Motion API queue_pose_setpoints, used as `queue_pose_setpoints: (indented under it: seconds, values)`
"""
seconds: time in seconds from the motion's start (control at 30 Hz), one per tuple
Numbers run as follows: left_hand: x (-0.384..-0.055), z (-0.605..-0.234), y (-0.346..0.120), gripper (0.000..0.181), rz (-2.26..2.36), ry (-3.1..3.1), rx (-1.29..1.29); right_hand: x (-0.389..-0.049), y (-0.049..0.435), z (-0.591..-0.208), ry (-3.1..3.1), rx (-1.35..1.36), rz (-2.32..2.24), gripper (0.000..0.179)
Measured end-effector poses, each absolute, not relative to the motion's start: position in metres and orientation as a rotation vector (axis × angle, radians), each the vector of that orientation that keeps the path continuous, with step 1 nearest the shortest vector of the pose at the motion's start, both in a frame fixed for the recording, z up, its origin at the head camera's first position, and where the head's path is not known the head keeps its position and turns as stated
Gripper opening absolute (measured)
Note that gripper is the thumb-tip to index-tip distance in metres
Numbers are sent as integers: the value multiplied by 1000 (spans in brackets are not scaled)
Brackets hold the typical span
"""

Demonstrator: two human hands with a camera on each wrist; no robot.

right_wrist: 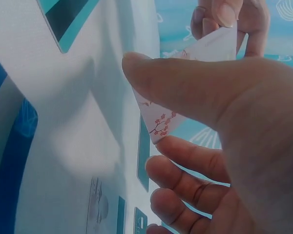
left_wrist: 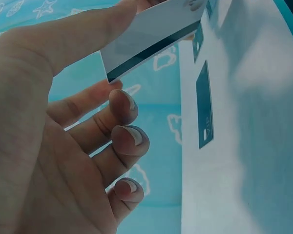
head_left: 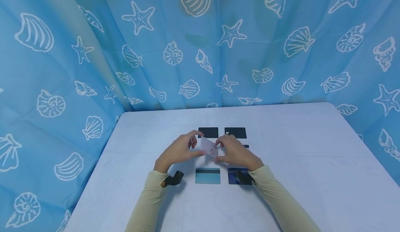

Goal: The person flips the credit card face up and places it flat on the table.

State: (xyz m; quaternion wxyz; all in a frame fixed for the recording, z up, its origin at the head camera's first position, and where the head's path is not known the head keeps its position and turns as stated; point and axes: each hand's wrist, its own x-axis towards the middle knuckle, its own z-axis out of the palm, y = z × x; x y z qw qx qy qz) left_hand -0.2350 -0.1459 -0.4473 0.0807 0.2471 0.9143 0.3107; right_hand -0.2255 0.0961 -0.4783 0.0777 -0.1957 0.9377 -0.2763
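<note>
A white card (head_left: 208,147) with a red blossom print is held tilted above the table between both hands. My left hand (head_left: 178,151) pinches one end of it between thumb and fingers; the other fingers are loosely curled. At the opposite end, my right hand (head_left: 236,152) grips it with the thumb on the printed face (right_wrist: 163,124). In the left wrist view the card's back (left_wrist: 151,41) shows a dark stripe. Beyond the hands lie two black cards, one on the left (head_left: 208,132) and one on the right (head_left: 236,132). Mostly hidden by my right hand is another card (head_left: 246,146).
Nearer on the white table (head_left: 150,131) lie a light blue card (head_left: 207,178) with a dark stripe and a dark blue card (head_left: 232,180), partly covered by the right wrist camera. A blue curtain (head_left: 200,34) with shells and starfish hangs behind and at the sides.
</note>
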Motion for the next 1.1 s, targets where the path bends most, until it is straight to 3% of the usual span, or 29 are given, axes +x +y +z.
queue_pose_setpoints:
  seconds: [1.1]
  values:
    - [-242, -456, -155, 61, 675, 2798, 634, -227, 99, -477, 2813, -558, -839, 56]
